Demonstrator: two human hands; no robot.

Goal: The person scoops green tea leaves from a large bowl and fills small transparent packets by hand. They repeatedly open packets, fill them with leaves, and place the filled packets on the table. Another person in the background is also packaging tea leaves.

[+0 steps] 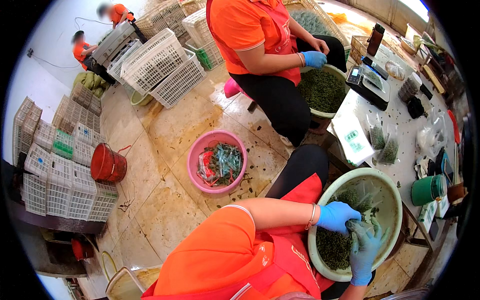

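Observation:
A pale green plastic basin [392, 202] sits in front of me, with loose green peppercorn-like grains [333, 249] in its lower left part. Over the grains, my left hand [339, 217] in a blue glove pinches a small clear plastic bag [353, 226]. My right hand [364, 242], also gloved, closes around the same bag from the other side; its contents are mostly covered by fingers. Behind my hands, filled clear bags [348, 197] lie inside the basin.
Right of me, a table [397, 112] bears a digital scale [369, 84], printed bags [352, 138], filled bags [390, 150] and a green jar [427, 189]. A co-worker [255, 37] sits beside another basin [322, 112]. A pink basin [193, 165] holds scraps on the floor; crates [60, 183] stand farther left.

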